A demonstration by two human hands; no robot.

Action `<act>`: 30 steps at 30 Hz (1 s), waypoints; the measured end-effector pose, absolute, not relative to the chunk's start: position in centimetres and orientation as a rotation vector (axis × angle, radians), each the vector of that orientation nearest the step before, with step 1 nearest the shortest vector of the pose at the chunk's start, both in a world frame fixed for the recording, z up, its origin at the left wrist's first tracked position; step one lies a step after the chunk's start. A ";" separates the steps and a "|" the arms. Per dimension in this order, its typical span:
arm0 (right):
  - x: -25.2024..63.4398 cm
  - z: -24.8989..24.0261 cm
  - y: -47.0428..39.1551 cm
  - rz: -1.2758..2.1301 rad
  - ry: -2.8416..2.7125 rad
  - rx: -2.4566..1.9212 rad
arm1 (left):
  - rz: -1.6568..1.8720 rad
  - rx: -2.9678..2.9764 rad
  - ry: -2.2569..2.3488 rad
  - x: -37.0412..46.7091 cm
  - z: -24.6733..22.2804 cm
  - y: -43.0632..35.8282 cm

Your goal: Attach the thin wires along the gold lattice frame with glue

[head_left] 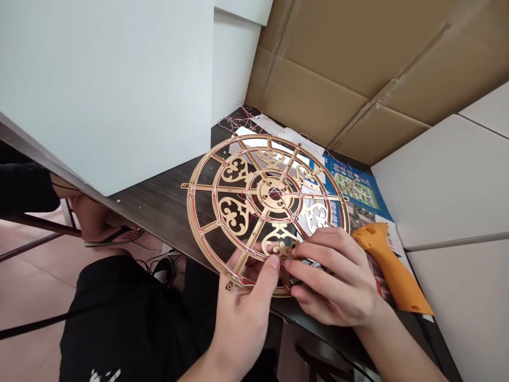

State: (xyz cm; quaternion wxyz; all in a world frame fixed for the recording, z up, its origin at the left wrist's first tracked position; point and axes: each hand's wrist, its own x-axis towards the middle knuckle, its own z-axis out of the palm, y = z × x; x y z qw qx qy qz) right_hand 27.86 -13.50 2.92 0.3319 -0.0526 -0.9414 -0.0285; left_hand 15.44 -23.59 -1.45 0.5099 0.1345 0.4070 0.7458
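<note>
A round gold-coloured wheel frame (222, 188) with spokes, concentric rings and scroll ornaments is tilted up above the table. Red and white thin wires (218, 212) run along its rings and gather at the hub (274, 193). My left hand (248, 300) grips the near rim, thumb on top and fingers underneath. At the lower right of the frame, my right hand (334, 276) is closed with its fingertips pinched at the ring. A small dark and silvery thing (312, 262) shows between those fingers, too covered to name.
An orange plastic tool (392, 268) lies at the right on printed blue sheets (353, 183). Tangled thin wires (238, 119) and white papers lie at the back. Cardboard (318, 79) and white panels (159, 90) stand around the dark table (167, 199). Another person's foot (115, 233) shows at left.
</note>
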 end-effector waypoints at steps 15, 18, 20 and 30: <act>27.7 2.9 -13.5 -0.068 -2.466 -0.099 | 1.809 0.300 0.981 15.6 -1.2 -23.5; 27.8 2.5 -13.7 0.012 -2.414 -0.153 | 1.795 0.330 0.981 15.5 -1.3 -23.5; 27.7 2.4 -13.9 0.023 -2.387 -0.192 | 1.792 0.346 0.976 15.5 -1.4 -23.6; 27.6 2.8 -14.4 0.071 -2.414 -0.279 | 1.803 0.358 0.961 15.4 -1.1 -23.6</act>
